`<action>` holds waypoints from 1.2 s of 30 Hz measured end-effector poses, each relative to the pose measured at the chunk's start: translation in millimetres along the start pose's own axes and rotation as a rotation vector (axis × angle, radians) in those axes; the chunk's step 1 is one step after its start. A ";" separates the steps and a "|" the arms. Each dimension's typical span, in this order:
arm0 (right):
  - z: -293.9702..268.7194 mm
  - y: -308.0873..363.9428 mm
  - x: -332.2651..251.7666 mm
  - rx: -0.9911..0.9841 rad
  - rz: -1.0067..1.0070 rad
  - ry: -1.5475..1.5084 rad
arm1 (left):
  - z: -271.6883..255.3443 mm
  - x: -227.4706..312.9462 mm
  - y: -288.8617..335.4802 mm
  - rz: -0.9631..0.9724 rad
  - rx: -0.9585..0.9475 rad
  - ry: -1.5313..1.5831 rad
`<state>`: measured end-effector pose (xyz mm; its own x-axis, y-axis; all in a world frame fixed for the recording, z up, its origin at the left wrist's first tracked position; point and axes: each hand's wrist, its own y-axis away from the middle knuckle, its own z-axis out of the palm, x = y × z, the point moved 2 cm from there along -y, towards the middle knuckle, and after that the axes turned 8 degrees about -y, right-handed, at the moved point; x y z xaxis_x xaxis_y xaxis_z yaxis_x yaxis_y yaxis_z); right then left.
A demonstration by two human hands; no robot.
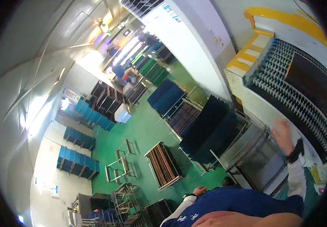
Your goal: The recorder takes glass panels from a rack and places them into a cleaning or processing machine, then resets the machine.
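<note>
My right hand [282, 135] is raised between a roller conveyor [265, 72] and a metal rack [263, 160] with toothed rails. Motion smears its fingers, and I see no object in it. A dark flat panel [310, 81] lies on the white rollers, beyond that hand. Low at my left side is my left hand [200, 191], next to my dark blue apron [239, 202]. It looks small and its fingers are not clear; nothing shows in its grasp. Both forearms wear white sleeves, with a dark band at the right wrist.
Racks of upright dark panels [210, 130] stand ahead. On the green floor [140, 125] are a rack of brown panels [164, 165] and a bare metal frame [120, 162]. Blue slatted racks [78, 162] line the left wall. A person [118, 70] is in the far background.
</note>
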<state>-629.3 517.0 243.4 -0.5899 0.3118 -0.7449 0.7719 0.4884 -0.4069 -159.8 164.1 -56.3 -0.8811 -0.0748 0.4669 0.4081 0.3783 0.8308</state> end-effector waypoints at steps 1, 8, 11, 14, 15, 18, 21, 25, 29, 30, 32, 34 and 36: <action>19.2 17.5 -17.8 -0.126 0.116 -0.147 | -0.6 5.0 2.0 0.065 0.010 -0.082; 137.8 176.9 7.1 -0.550 0.376 -0.229 | -1.5 -16.2 -16.3 0.053 0.042 -0.159; 138.0 190.1 -14.6 -0.559 0.619 -0.324 | -4.3 -0.7 -13.2 0.029 0.041 -0.219; 158.8 219.4 16.8 -0.491 0.559 -0.332 | -9.5 12.9 -22.1 0.080 0.049 -0.362; 162.9 217.7 17.8 -0.430 0.478 -0.281 | -12.7 8.9 -31.5 0.125 0.077 -0.409; 153.9 198.0 -15.7 -0.352 0.537 -0.354 | -15.8 13.3 -50.8 0.126 0.023 -0.310; 157.0 202.1 -7.6 -0.391 0.629 -0.433 | -17.8 24.0 -68.9 0.139 -0.051 -0.416; 163.9 214.4 6.2 -0.370 0.648 -0.211 | -23.8 36.9 -91.2 0.285 -0.146 -0.434; 188.5 238.5 42.4 -0.439 0.499 0.218 | -29.9 20.7 -149.1 0.299 -0.169 -0.504; 193.9 243.1 49.7 -0.397 0.517 0.268 | -35.0 33.9 -140.0 0.241 -0.190 -0.488; 193.7 243.0 50.3 -0.404 0.574 0.161 | -50.6 74.9 -99.4 0.181 -0.237 -0.433; 197.2 230.0 52.3 -0.427 0.596 0.043 | -58.3 45.9 -128.5 0.249 -0.184 -0.410; 201.5 244.5 85.4 -0.498 1.145 0.233 | -60.6 49.1 -137.3 0.190 -0.205 -0.401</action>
<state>-443.1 498.9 -26.3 0.2862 0.8676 -0.4067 0.7236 0.0825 0.6853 -244.7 52.6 -129.1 -0.7927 0.3543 0.4962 0.5739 0.1588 0.8034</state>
